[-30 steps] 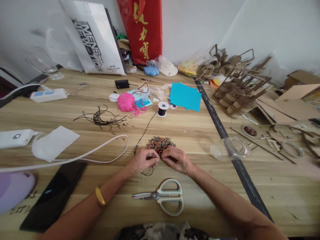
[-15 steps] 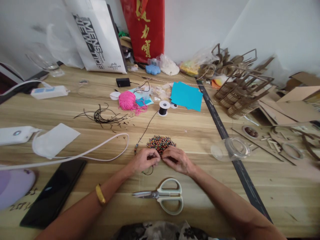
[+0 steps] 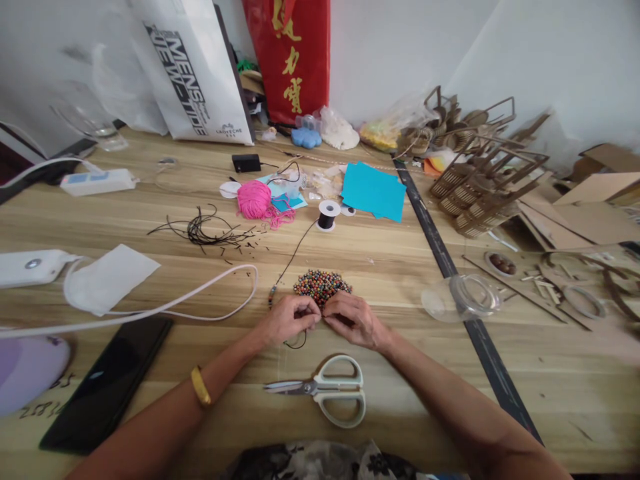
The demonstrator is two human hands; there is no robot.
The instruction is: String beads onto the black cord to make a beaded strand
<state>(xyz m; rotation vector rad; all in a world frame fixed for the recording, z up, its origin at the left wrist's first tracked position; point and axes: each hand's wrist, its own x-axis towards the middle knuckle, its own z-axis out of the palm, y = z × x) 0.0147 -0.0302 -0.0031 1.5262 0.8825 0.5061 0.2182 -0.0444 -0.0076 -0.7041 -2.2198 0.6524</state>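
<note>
Just in front of a pile of small multicoloured beads [image 3: 323, 283], my two hands meet with pinched fingertips almost touching. My left hand [image 3: 293, 319] is closed on a thin black cord [image 3: 299, 345], whose loose end curls out below the fingers. Beads threaded on the cord show at the hand's far left side, and from there the cord runs up to a white spool of black cord [image 3: 329, 215]. My right hand [image 3: 353, 320] pinches something too small to make out at the pile's near edge. Scissors [image 3: 320, 390] with pale green handles lie nearer to me.
Cut black cord pieces [image 3: 200, 228] and a pink yarn ball [image 3: 255, 199] lie farther back. A black phone [image 3: 107, 387] and a white cable [image 3: 200, 297] are at left. Blue paper sheets [image 3: 374, 191], a clear round container [image 3: 473, 298] and small baskets [image 3: 470, 200] lie to the right.
</note>
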